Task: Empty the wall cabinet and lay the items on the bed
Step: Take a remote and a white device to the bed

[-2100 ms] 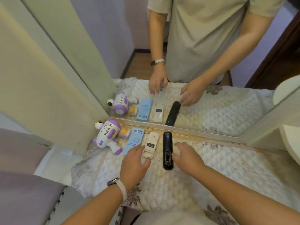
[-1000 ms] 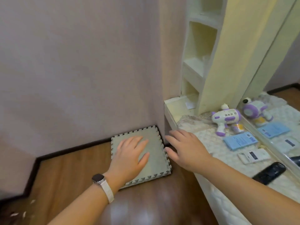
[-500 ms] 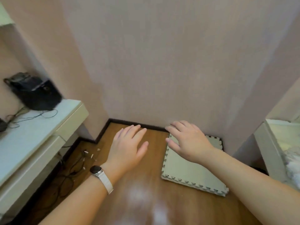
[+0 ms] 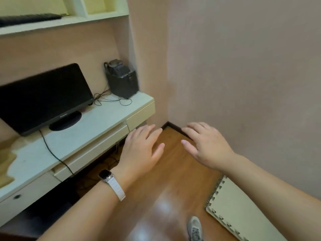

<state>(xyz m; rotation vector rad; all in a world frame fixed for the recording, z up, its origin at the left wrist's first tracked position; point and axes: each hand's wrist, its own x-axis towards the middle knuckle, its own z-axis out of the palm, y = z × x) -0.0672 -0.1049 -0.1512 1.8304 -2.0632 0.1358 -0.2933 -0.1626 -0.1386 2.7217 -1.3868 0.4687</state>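
My left hand (image 4: pixel 140 150), with a white-strapped watch on its wrist, hovers palm down over the wooden floor with fingers spread and nothing in it. My right hand (image 4: pixel 205 145) floats beside it, also empty and open, in front of the pink wall. A pale wall shelf unit (image 4: pixel 66 23) hangs at the top left with a dark flat keyboard (image 4: pixel 29 19) lying on it. The bed and the items laid on it are out of view.
A pale desk (image 4: pixel 97 126) at left carries a black monitor (image 4: pixel 43 96), a black box-like device (image 4: pixel 122 80) and loose cables. A foam floor mat (image 4: pixel 239 211) lies at the lower right. My shoe (image 4: pixel 194 229) shows at the bottom. The wooden floor (image 4: pixel 165 188) runs to the corner.
The view has swung left from the bed with the toy, boxes and remote, past the foam mat, to the desk and shelf. Both hands stay empty and spread throughout.
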